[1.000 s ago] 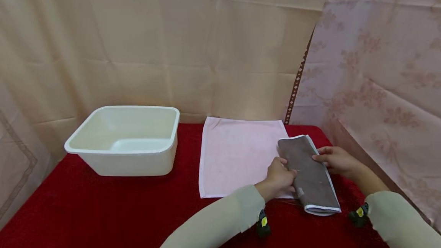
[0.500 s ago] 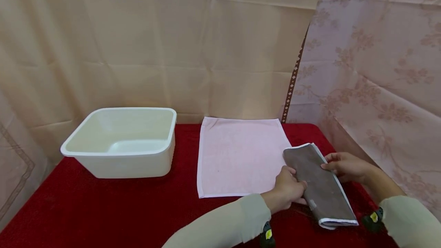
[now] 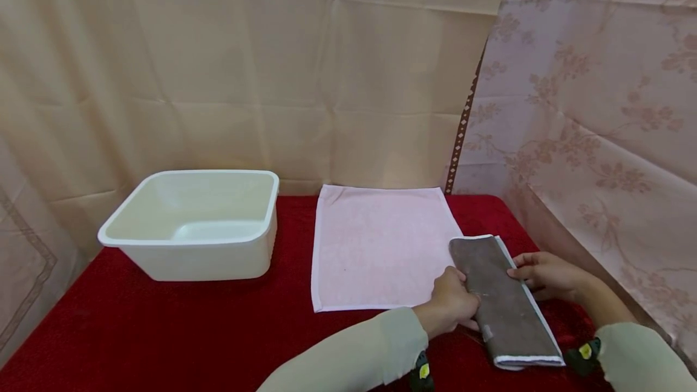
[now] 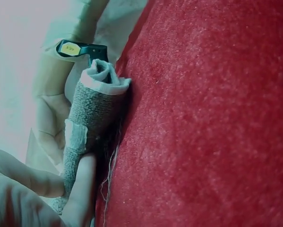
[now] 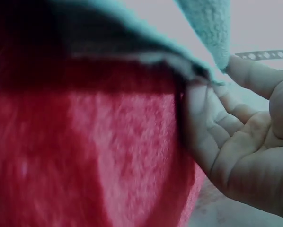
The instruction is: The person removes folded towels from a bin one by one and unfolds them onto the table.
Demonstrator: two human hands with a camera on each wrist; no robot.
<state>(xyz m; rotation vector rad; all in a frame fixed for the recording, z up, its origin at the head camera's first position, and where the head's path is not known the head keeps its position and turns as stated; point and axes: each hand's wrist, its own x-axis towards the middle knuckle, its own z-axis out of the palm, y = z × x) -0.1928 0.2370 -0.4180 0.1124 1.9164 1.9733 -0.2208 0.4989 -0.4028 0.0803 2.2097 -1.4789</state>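
Note:
A folded grey-brown towel (image 3: pixel 503 304) with white edging lies over the right side of the red-covered table, its far left corner overlapping the pink towel (image 3: pixel 381 247). My left hand (image 3: pixel 451 300) pinches its left folded side between thumb and fingers. On the opposite side, my right hand (image 3: pixel 547 274) pinches the white-edged border. The left wrist view shows the rolled layers at the end of the grey-brown towel (image 4: pixel 92 106), a pale label and loose threads beside it. In the right wrist view, the thumb and fingers of my right hand (image 5: pixel 245 137) meet at the cloth's edge.
The pink towel is spread flat at the back middle. A cream plastic basin (image 3: pixel 261 259) stands at the left. Beige curtain (image 3: pixel 245 77) hangs behind the table, with floral cloth (image 3: pixel 610 107) along the right. Red cloth (image 3: pixel 163 331) covers the tabletop.
Both hands have shifted the grey-brown towel right and nearer to me, so it overlaps less of the pink towel. Both keep their grip on it. The head view has turned slightly.

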